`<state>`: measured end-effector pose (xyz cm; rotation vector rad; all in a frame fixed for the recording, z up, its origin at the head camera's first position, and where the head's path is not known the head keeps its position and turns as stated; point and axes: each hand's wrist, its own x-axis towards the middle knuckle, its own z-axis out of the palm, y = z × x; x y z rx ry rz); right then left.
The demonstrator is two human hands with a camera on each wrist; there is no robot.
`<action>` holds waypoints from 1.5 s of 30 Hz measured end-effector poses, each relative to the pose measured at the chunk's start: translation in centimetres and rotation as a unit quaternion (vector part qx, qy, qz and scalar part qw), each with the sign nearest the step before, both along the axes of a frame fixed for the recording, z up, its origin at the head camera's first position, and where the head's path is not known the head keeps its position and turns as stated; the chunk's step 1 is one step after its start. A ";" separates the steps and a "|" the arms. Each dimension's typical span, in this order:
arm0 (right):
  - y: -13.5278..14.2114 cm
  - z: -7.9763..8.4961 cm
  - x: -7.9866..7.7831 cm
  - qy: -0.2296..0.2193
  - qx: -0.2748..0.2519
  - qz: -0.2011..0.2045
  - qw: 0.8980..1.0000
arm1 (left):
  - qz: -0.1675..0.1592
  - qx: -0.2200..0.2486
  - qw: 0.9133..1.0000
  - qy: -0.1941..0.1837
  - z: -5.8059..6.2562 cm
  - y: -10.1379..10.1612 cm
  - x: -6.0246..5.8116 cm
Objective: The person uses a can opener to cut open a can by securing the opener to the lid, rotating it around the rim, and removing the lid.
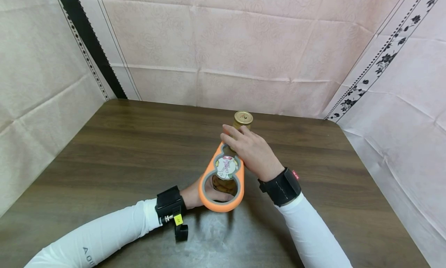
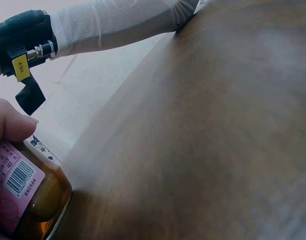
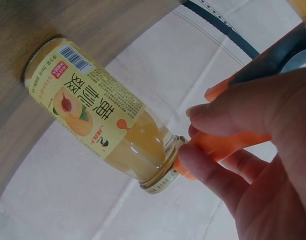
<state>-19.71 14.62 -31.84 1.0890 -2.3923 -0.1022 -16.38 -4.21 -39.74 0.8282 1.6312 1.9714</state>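
Note:
My left hand [image 1: 192, 195] grips a glass jar [image 1: 224, 185] of brownish contents. A pink barcode label [image 2: 18, 182] shows on the jar's side in the left wrist view, with the thumb pressed above it. The fingers behind the jar are mostly hidden. My right hand [image 1: 253, 154] holds the narrow end of an orange jar opener [image 1: 223, 206] with a grey inner edge. The pale printed lid [image 1: 226, 167] shows through the opener's middle opening; whether the grey edge touches it I cannot tell. In the right wrist view, thumb and fingers pinch the orange handle.
A second jar with a gold lid [image 1: 243, 118] stands upright near the table's back edge, just beyond my right fingertips. Its yellow label [image 3: 83, 105] shows peaches. Pale cloth [image 1: 223, 43] hangs around the brown wooden table [image 1: 139, 152].

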 end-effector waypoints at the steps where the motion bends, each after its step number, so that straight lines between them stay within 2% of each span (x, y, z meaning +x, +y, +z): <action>1: 0.0 0.0 0.0 0.000 0.001 0.001 1.000 | 0.002 -0.001 1.000 0.004 0.0 0.0 0.0; 7: 0.0 0.0 -0.2 0.000 0.006 0.007 1.000 | 0.000 0.026 0.999 0.023 0.1 0.0 0.1; 14: 0.1 0.0 -0.3 -0.004 -0.001 0.018 1.000 | -0.005 0.038 0.999 0.019 0.0 0.0 0.2; 24: 0.1 -0.1 -0.8 -0.026 -0.018 0.049 0.998 | 0.014 0.018 0.999 0.026 -0.1 0.0 0.0; 31: 0.1 -0.2 -1.2 -0.036 -0.017 0.058 0.997 | 0.022 0.008 0.998 0.066 0.2 0.3 0.0; 36: 0.0 -0.1 -1.3 -0.042 -0.015 0.060 0.997 | 0.023 0.019 0.998 0.054 0.2 0.5 -0.2; 45: 0.1 -0.1 -1.7 -0.051 -0.021 0.078 0.995 | 0.053 -0.023 0.993 0.106 0.7 0.7 -0.3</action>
